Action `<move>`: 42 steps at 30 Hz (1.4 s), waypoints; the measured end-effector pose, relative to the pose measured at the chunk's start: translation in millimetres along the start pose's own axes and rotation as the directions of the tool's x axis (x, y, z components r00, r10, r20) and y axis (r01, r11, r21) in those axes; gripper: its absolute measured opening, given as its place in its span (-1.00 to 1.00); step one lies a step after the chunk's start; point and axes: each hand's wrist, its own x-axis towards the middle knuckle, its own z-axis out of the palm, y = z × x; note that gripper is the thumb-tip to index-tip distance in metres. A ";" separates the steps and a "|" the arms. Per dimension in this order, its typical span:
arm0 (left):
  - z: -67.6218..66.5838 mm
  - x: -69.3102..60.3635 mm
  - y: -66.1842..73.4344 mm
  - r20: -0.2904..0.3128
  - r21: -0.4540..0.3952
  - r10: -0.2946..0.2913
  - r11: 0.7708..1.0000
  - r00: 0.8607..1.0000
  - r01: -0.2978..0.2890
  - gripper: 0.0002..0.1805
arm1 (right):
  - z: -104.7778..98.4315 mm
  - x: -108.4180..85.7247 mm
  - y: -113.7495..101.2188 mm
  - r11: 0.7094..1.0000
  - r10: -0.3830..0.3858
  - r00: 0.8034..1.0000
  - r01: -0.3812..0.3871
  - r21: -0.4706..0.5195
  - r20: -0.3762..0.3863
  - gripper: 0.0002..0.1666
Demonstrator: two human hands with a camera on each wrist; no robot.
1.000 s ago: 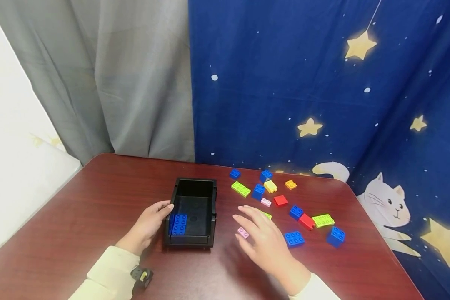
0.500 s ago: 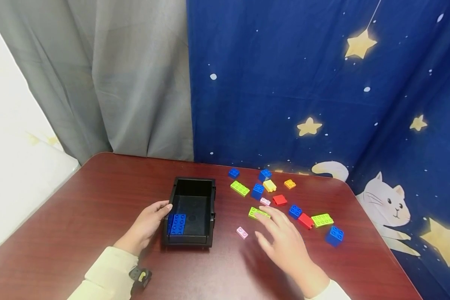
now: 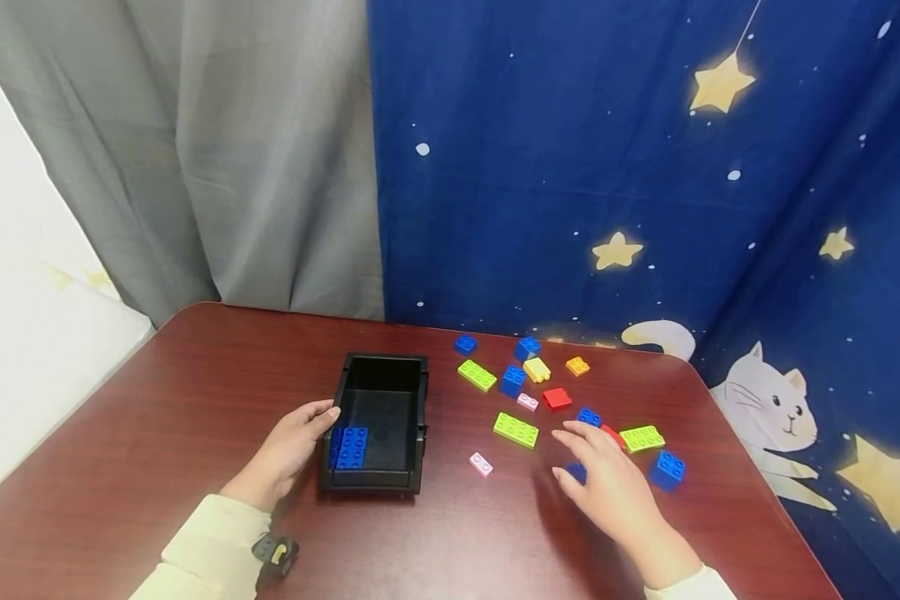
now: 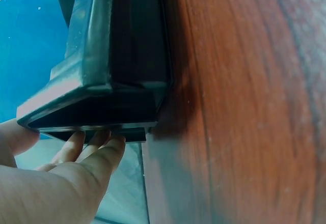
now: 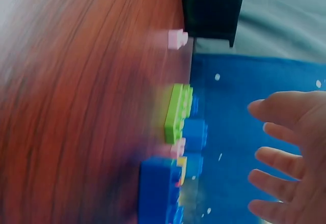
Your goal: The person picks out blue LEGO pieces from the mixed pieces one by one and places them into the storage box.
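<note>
My left hand (image 3: 291, 446) grips the left wall of a black bin (image 3: 381, 479), thumb over the rim and fingers against the outside, as the left wrist view also shows. Inside the bin, blue bricks (image 3: 353, 448) lie in the near left corner. My right hand (image 3: 611, 479) hovers above the table with nothing in it, fingers spread and slightly bent. Beneath it a blue brick (image 3: 576, 472) is mostly hidden, and a red brick (image 3: 612, 436) is partly covered. In the right wrist view that blue brick (image 5: 155, 191) stands apart from the fingertips (image 5: 257, 107).
Around the right hand lie a lime brick (image 3: 516, 429), a small pink brick (image 3: 481, 464), a tall blue brick (image 3: 667, 470) and another lime brick (image 3: 642, 438). Farther back are a red brick (image 3: 557, 399), a yellow brick (image 3: 537, 369) and an orange brick (image 3: 577, 366). Curtains hang behind the table.
My right hand has moved right, from over the pink brick, past the lime brick, to above the blue brick. The left hand keeps its grip on the bin.
</note>
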 end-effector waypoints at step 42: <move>-1.0 -2.5 5.5 0.008 -0.004 -0.030 1.000 1.000 0.030 -0.42 | 1.2 -3.4 26.4 0.995 0.095 0.944 -0.079 -0.064 0.315 -0.53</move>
